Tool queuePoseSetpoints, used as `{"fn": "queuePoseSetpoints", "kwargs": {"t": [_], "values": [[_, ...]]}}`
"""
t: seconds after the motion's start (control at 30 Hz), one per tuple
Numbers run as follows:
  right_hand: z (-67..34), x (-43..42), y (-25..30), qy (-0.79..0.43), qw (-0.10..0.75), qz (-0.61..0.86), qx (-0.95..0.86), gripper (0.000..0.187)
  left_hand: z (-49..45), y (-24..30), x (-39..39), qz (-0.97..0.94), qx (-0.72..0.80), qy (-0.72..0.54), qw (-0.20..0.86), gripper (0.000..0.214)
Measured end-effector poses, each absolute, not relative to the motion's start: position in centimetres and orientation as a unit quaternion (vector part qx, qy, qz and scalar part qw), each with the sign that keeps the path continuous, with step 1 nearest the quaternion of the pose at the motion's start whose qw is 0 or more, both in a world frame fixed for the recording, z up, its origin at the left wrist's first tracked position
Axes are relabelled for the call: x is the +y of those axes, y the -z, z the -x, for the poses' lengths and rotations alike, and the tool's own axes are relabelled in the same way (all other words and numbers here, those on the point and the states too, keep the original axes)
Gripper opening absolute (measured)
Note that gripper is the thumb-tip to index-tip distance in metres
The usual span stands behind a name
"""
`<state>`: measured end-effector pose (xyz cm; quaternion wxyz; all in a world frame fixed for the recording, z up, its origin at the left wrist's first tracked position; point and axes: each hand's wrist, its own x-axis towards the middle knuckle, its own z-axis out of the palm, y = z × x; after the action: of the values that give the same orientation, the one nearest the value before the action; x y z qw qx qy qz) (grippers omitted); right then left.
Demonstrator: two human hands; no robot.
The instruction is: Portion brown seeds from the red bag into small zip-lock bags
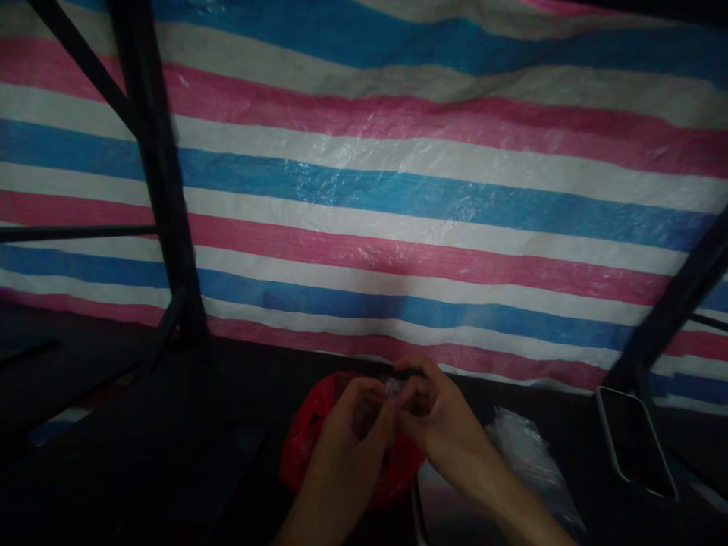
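My left hand [353,417] and my right hand [435,413] meet at the bottom centre of the head view, fingers curled and pinched together on a small pale clear item [393,390] between the fingertips. What that item is cannot be made out in the dim light. Both hands hover just above a red plastic bag [304,447] that lies on a dark surface [171,455].
A striped blue, pink and white tarp [398,189] fills the background. Black metal frame posts stand at left [164,227] and right [676,303]. A clear plastic bag [528,455] lies right of my hands, and a dark phone-like slab [634,440] sits at far right.
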<state>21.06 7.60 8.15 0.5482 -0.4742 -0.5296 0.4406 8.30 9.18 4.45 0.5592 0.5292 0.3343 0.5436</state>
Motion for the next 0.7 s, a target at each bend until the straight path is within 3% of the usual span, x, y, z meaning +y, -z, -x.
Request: {"fn": "queuePoseSetpoints", "kwargs": {"t": [0.2,0.4,0.57,0.7], "values": [[-21.8,7.4,-8.2,-0.425,0.562,0.472,-0.53,0.055,-7.0,-4.5,10.3,-0.546,0.35,-0.48,0.59,0.046],[-21.6,7.5,-7.3,-0.331,0.608,0.518,-0.503,0.038,-6.0,-4.8,10.7,-0.558,0.363,-0.54,0.515,0.032],[-20.0,6.8,-5.7,-0.499,0.548,0.545,-0.392,0.055,-5.2,-5.6,10.8,-0.569,0.353,-0.55,0.498,0.025],[-19.6,7.1,-4.8,-0.56,0.585,0.481,-0.336,0.05,-4.7,-5.0,11.1,-0.601,0.373,-0.529,0.469,0.02]]}}
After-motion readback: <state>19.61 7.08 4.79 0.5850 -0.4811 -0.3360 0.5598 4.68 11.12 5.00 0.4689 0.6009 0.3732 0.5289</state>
